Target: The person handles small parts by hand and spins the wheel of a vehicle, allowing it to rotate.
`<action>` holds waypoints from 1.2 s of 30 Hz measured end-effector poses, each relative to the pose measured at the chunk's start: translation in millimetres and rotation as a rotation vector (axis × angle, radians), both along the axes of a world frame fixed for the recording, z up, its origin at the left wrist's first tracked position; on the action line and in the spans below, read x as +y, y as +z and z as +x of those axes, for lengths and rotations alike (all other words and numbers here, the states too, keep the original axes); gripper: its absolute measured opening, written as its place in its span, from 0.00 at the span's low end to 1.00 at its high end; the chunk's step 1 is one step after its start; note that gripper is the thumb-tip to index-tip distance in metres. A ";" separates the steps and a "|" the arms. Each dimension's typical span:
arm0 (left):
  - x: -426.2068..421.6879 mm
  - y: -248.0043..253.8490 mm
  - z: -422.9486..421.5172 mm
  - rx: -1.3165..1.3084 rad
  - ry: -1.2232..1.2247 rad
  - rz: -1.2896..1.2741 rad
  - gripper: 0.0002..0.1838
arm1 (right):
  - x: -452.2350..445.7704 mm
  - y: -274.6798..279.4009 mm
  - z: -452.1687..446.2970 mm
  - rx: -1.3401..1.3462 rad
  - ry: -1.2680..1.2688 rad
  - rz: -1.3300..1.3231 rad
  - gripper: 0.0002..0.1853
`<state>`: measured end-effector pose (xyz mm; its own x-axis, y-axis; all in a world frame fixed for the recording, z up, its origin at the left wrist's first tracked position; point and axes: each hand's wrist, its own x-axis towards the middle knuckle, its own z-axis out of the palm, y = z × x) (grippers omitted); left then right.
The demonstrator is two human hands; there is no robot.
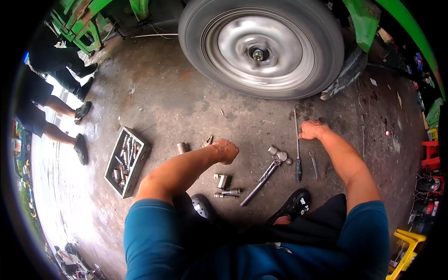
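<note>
My left hand (226, 151) is curled into a loose fist above the floor, with nothing sticking out of it. Close by are a metal socket (182, 148) and a small metal piece (207, 141), partly behind my forearm. My right hand (311, 129), fingers also curled, hangs beside the shaft of a long screwdriver (298, 169) and appears empty. A wrench (314, 164) lies right of that screwdriver. Left of it rests a ball-peen hammer (264, 179). Between my feet and left hand are a metal block (225, 180) and sockets (231, 191).
Ahead stands a large wheel (261, 91), its surface blurred as if spinning, under a green vehicle body (364, 23). A metal tray (133, 186) of sockets sits at left. Other people's feet (80, 148) are at far left. A yellow frame (408, 252) stands at right.
</note>
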<state>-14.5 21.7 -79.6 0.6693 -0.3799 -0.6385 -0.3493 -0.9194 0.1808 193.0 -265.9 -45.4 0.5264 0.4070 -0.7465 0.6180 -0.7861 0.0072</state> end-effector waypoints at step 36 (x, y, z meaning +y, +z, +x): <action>-0.2 0.1 1.1 0.025 -0.003 0.008 0.15 | 0.3 -8.5 3.3 0.017 0.016 -0.048 0.26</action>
<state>-13.4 21.5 -79.5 0.6521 -0.3770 -0.6578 -0.3479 -0.9197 0.1822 196.4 -265.6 -53.8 0.5075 0.3783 -0.7741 0.6307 -0.7752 0.0347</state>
